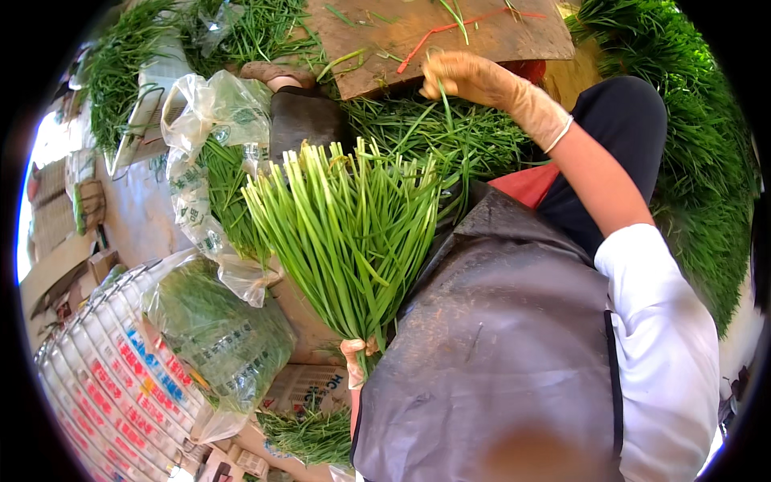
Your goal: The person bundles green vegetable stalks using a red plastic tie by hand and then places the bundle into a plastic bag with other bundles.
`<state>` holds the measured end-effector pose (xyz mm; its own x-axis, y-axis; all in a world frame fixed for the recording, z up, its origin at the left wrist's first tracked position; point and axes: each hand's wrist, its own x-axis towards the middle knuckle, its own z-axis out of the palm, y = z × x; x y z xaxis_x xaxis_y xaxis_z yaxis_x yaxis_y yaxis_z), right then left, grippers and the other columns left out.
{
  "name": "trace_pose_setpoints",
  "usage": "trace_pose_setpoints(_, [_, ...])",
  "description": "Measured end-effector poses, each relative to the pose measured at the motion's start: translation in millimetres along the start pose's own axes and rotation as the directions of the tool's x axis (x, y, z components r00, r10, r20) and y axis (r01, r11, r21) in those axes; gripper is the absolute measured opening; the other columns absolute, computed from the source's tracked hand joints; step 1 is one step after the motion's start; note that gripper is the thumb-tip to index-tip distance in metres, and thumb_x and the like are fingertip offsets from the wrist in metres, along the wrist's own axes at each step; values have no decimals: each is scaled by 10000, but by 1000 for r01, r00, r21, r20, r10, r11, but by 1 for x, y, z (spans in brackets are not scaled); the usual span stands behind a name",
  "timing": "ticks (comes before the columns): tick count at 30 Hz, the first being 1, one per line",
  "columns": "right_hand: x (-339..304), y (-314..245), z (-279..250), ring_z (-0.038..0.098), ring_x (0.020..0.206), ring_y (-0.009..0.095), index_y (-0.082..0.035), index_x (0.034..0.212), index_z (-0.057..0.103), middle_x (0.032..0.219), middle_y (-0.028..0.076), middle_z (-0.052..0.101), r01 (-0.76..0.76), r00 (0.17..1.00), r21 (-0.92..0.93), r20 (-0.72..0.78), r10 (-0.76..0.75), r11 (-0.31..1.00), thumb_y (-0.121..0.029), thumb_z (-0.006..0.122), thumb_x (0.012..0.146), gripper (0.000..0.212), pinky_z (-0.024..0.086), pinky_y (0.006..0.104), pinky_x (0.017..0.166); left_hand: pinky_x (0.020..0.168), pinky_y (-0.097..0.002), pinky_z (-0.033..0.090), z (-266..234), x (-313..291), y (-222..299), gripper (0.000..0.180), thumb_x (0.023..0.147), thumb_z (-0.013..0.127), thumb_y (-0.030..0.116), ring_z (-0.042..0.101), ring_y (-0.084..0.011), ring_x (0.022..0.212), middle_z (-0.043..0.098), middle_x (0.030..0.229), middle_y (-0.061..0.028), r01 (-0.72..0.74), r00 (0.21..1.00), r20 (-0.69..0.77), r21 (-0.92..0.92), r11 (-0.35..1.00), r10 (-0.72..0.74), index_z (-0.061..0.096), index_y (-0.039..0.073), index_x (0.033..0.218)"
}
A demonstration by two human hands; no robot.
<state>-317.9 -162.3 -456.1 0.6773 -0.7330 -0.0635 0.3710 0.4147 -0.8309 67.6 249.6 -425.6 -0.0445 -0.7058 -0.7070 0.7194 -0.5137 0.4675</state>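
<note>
My left hand [355, 356], in a pale glove, is closed round the narrow end of a large bunch of garlic chives [345, 233]. The bunch fans out in front of my dark apron [498, 337], its pale cut ends uppermost. My right hand [466, 78], gloved too, is raised over the near edge of a brown board [361, 40]. Its fingers are pinched on a thin chive blade [446, 108] that hangs down from them. Loose chives [482, 140] lie between the bunch and the board.
On the board lie a red strip [434, 36] and stray blades. Clear plastic bags of greens [225, 337] stand at left, beside a wire rack [104, 369]. Tall piles of chives [691, 161] fill the right side, and more greens [128, 88] lie far left.
</note>
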Motion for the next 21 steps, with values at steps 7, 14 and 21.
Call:
trace_pose_setpoints(7, [27,-19,105,567,1161,237,-44,1248,609,1241,140,622,-148,973,-739,8,229,657,-556,594,847,650,418,342,1002,712,-262,461,-11,-1,-4,190,894,607,282,531,-132,779,584,895,-32,0,1000,16,-13,1000,0,607,140,1020])
trace_pose_setpoints(14, [59,10,119,604,871,165,-66,902,703,872,33,658,-136,932,-655,170,320,744,-417,598,891,367,441,312,847,724,-262,468,-32,8,2,179,906,602,286,536,-132,795,586,908,-31,92,976,199,-29,995,-85,609,149,1021])
trace_pose_setpoints(21, [29,34,-5,605,847,159,-34,884,627,868,69,635,-312,949,-306,-61,309,899,-361,474,969,371,476,291,823,516,-318,383,-8,4,-1,294,661,705,235,482,-203,464,542,567,-100,-19,997,-74,96,995,27,611,-19,775])
